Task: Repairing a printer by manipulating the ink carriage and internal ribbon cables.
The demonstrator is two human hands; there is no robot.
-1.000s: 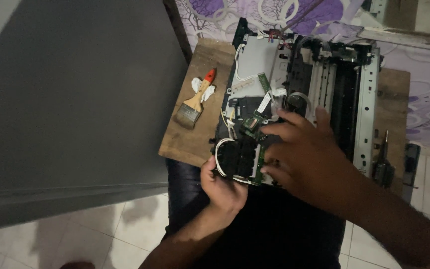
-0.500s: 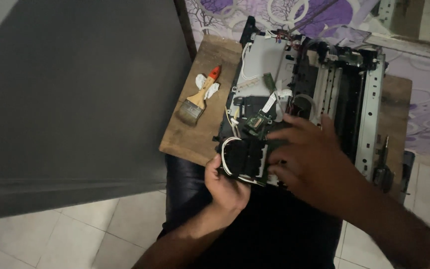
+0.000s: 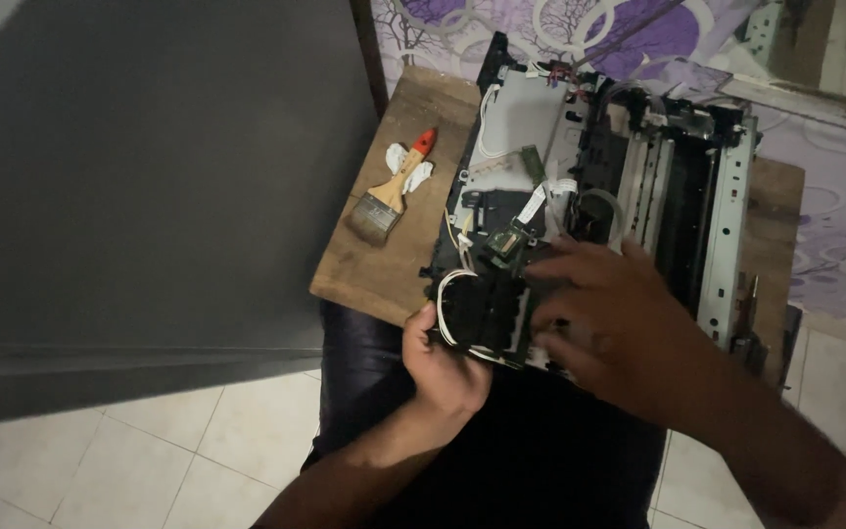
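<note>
Head view: left hand grasps printer chassis near edge; right hand spread flat atop, released.

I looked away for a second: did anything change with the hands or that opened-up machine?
Hardly. The right hand shifted slightly lower on the opened black and grey machine. The left hand keeps gripping its near corner. The wooden-handled paintbrush and the brown wooden board stayed put.

An opened black and grey plastic printer chassis, wiring and metal rails exposed, lies flat, overhanging the wooden desk's near edge
</note>
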